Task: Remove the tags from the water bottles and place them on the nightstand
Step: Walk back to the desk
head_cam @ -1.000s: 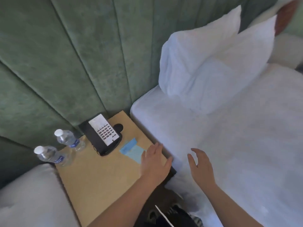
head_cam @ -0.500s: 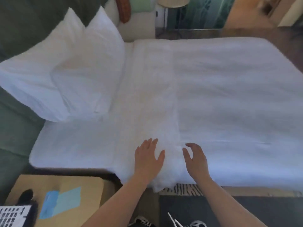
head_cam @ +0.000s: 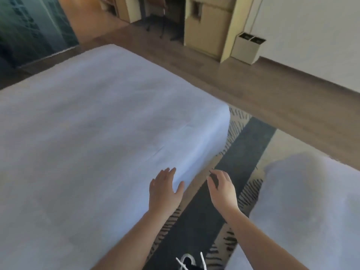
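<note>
White bed (head_cam: 93, 133): fills the left and centre of the frame; second white bed (head_cam: 311, 211) at lower right. Patterned rug (head_cam: 243, 152) between them on wood floor (head_cam: 253, 90). Upper right: beige cabinet (head_cam: 210, 26), two-compartment bin (head_cam: 247, 47) beside it.

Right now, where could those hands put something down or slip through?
The bed top is bare white sheet ahead of the left hand. The rug strip between that bed and the second white bed gives passage under the right hand, tightest by the shoe.
</note>
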Demonstrator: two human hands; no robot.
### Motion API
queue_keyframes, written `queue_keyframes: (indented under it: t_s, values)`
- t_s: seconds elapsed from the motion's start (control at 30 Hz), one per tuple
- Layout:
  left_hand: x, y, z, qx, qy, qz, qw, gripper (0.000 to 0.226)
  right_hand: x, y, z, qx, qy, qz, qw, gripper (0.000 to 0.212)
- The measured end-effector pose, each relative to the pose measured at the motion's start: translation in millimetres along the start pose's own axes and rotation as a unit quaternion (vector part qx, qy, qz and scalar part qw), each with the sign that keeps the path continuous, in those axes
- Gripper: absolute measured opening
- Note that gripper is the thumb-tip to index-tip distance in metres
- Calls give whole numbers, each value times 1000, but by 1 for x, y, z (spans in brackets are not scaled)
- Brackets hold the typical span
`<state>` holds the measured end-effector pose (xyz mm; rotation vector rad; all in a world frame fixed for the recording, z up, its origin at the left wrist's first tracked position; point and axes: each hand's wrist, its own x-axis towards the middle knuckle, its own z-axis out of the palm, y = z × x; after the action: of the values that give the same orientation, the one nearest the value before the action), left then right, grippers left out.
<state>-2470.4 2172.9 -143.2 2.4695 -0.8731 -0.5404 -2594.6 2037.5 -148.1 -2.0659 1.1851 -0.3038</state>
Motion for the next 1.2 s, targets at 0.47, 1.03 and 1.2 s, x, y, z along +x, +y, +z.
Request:
queue_keyframes:
  t_s: [0.47, 1.03, 1.2]
  values:
    - [163, 170, 87, 49, -82, 172, 980, 58, 120, 108, -92, 36, 146, 165, 975, 39]
    - [443, 346, 114, 34, -92, 214, 972, 60, 415, 126, -220, 27, 174, 175, 969, 40]
    - [510, 392, 140, 23, -78, 208, 975, 56, 498, 157, -244, 47, 170, 182, 967, 40]
